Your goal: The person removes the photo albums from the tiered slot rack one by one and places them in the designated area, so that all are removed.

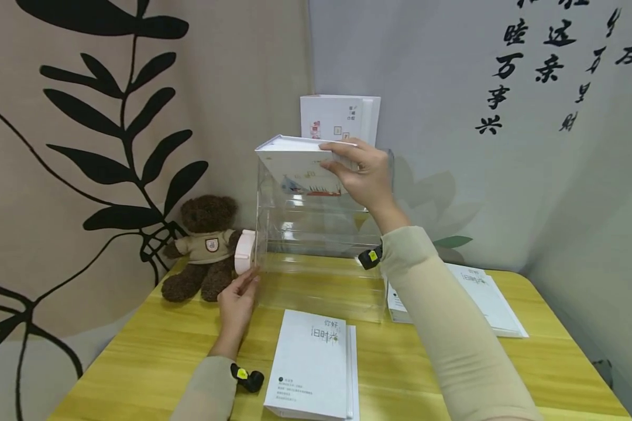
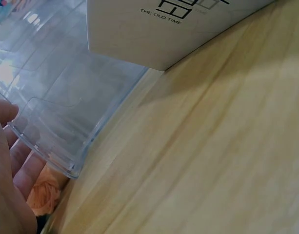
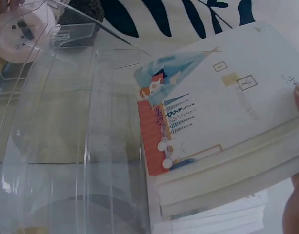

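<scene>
My right hand [image 1: 370, 175] grips a thick white book [image 1: 297, 166] by its right end, thumb on the near cover and fingers over the top. The book tilts in front of the upper part of a clear plastic rack [image 1: 321, 234]. A blue and red drawing decorates its cover [image 3: 188, 117] in the right wrist view. Low down, my left hand [image 1: 238, 304] holds the rack's left side edge, its thumb and fingers on opposite sides of the clear panel [image 2: 61, 131]. Another white book [image 1: 337, 111] stands upright at the rack's top, partly hidden behind the held one.
On the wooden table [image 1: 137, 362], a white book [image 1: 311, 362] lies in front of the rack, and more white books [image 1: 479, 298] lie right of it, partly behind my right sleeve. A brown teddy bear [image 1: 205, 251] and a pale pink round object [image 1: 244, 251] are at the left.
</scene>
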`<state>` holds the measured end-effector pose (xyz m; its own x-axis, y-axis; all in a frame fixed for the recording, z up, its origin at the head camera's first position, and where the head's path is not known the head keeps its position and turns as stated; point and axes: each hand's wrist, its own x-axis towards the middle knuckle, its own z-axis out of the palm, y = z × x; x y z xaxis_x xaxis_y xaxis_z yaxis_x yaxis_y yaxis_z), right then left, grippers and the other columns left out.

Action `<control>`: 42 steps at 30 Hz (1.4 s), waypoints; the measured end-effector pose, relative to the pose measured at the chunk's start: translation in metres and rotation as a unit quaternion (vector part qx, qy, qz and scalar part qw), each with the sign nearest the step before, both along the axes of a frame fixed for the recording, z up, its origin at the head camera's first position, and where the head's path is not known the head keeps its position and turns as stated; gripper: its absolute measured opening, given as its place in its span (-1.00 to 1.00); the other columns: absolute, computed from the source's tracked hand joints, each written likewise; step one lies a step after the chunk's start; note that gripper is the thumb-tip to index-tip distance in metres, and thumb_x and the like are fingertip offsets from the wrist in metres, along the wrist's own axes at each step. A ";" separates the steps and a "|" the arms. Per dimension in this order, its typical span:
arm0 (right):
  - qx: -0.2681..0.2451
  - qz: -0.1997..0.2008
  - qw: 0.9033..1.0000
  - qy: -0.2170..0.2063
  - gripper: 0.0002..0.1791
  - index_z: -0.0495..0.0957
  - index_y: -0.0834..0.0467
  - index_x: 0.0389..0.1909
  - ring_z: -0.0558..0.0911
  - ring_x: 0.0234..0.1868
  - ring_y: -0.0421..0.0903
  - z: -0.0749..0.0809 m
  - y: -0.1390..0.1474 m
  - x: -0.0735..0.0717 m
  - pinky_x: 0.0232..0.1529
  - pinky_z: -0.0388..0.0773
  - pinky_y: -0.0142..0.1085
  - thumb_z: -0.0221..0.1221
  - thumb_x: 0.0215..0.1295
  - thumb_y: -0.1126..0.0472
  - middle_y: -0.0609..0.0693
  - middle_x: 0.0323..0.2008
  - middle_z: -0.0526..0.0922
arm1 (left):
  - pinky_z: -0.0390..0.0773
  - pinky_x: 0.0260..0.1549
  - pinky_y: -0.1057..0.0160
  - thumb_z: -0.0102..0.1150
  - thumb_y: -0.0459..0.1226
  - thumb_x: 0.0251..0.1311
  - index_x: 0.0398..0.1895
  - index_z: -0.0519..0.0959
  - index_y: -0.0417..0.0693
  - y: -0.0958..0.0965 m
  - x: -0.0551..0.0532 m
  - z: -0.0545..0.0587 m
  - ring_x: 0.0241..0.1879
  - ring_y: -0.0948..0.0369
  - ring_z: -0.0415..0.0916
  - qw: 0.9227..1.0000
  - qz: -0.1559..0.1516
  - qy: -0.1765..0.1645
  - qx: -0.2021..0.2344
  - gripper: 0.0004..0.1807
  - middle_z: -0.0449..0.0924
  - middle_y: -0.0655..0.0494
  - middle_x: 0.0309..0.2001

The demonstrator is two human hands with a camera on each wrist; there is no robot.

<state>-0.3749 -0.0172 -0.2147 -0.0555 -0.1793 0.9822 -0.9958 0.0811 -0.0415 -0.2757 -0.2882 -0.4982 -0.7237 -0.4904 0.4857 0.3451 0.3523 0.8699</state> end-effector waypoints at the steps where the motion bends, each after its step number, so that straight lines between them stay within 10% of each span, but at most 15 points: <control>1: -0.001 0.002 1.000 -0.004 -0.70 0.78 0.24 -0.19 0.75 -0.18 0.04 -0.001 0.002 0.000 -0.10 0.65 -0.38 0.51 -0.01 0.42 0.11 -0.22 0.78 | 0.60 -0.16 0.52 0.34 -0.29 0.30 0.06 0.74 0.01 0.000 0.000 0.000 -0.09 0.36 0.67 1.000 0.002 -0.002 -0.002 -0.72 0.73 0.04 0.00; 7: -0.048 0.046 0.997 -0.042 -0.70 0.76 0.32 -0.19 0.75 -0.14 -0.05 -0.016 0.018 0.009 -0.27 0.64 -0.46 0.49 -0.02 0.49 0.17 -0.18 0.77 | 0.60 -0.16 0.53 0.33 -0.26 0.31 0.07 0.73 0.02 0.001 0.002 -0.002 -0.09 0.36 0.67 1.000 0.004 -0.011 -0.007 -0.72 0.74 0.06 -0.01; 12: -0.142 0.060 0.980 -0.124 -0.64 0.73 0.37 -0.17 0.64 -0.50 -0.30 -0.058 0.040 0.035 -0.59 0.45 -0.55 0.45 -0.06 0.59 0.12 -0.17 0.78 | 0.60 -0.19 0.53 0.35 -0.23 0.30 0.07 0.73 0.01 0.002 0.004 -0.002 -0.14 0.41 0.67 1.000 0.011 -0.015 0.002 -0.71 0.74 0.04 -0.02; 20: -0.259 0.112 0.934 -0.219 -0.60 0.68 0.43 -0.08 0.78 -0.20 -0.04 -0.113 0.074 0.071 -0.17 0.72 -0.25 0.36 -0.01 0.67 0.12 -0.19 0.78 | 0.59 -0.21 0.56 0.34 -0.18 0.31 0.09 0.72 -0.01 0.000 0.005 0.003 -0.13 0.39 0.66 0.999 0.024 -0.029 0.002 -0.68 0.74 0.01 -0.02; 42: -0.262 0.115 0.923 -0.256 -0.60 0.67 0.44 -0.06 0.78 -0.22 -0.05 -0.113 0.100 0.085 -0.21 0.73 -0.26 0.37 0.01 0.65 0.13 -0.22 0.78 | 0.55 -0.17 0.59 0.31 -0.18 0.34 0.14 0.69 -0.02 0.001 -0.001 0.005 -0.13 0.49 0.62 0.999 0.012 -0.044 0.003 -0.66 0.72 0.00 0.03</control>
<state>-0.2899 0.0823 -0.3277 -0.5562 0.2484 0.7930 -0.8233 -0.2946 -0.4852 -0.2762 -0.2872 -0.4933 -0.7509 -0.5111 0.4183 0.2587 0.3552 0.8983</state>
